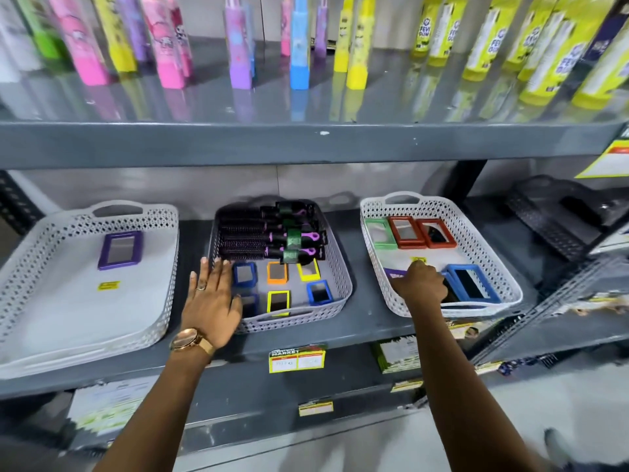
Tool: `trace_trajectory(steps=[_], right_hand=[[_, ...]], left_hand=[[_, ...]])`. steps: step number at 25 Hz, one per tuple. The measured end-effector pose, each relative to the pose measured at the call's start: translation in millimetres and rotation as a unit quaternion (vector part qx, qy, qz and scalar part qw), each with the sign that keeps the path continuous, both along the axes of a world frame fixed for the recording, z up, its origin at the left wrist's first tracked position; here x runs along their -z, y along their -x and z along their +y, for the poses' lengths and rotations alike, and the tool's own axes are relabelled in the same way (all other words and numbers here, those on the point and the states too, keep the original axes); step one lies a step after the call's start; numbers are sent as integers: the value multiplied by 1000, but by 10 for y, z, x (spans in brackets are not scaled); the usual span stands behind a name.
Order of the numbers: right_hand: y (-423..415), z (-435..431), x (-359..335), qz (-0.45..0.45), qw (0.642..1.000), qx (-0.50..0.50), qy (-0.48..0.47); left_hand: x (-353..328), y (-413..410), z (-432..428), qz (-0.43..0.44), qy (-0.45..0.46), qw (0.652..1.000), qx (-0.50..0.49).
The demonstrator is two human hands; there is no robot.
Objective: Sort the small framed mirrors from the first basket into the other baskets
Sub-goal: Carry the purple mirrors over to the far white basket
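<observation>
Three white perforated baskets stand on a grey shelf. The left basket point(163, 267) holds one purple-framed mirror point(120, 250). In the middle basket point(342, 267), several small mirrors lie in front of hairbrushes point(269, 233): blue point(244, 274), orange point(277, 272), yellow point(308, 270) and others. The right basket point(490, 260) holds a green mirror point(380, 233), two red ones point(406, 231) and a large blue one point(471, 282). My left hand point(211, 298) lies flat and open over the middle basket's left rim. My right hand point(420, 284) is curled inside the right basket on a purple-framed mirror point(394, 272), mostly hidden.
The upper shelf point(306, 144) overhangs the baskets and carries rows of coloured bottles point(299, 42). A dark basket point(561, 216) sits at the far right. Price tags point(296, 361) hang on the shelf's front edge, and packaged goods fill the shelf below.
</observation>
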State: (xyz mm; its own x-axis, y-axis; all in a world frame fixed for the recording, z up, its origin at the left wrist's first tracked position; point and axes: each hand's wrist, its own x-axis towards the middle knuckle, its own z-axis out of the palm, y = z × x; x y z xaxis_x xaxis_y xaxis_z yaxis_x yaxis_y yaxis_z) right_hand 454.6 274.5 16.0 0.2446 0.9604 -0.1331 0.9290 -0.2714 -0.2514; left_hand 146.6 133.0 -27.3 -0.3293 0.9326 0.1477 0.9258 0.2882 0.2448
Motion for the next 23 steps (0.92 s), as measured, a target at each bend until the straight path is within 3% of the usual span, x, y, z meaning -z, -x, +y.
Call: trace_trajectory(steps=[9,12,14,18,21,23], right_hand=[[-15,-26,14,-31,999,-13,5],[130,-50,-114,-29,994,-75,-76],[439,-38,-269,6,973,-177,-150],[1453,-37,-590,100,877,-430,-190],[2285,-3,-678,25,757,-629,-176],[2875,13,-643,-31,687,-710,-148]], left_hand=[[8,20,6,-5,5,1000,-5],[-33,-12,-19,-1,6,1000,-17],[-60,-26,-46,8,0,999,-35],[-110,-24,-101,4,-4,996,-86],[-120,-91,-98,-2,-11,993,-114],[-113,-108,-101,-10,-22,989,-143]])
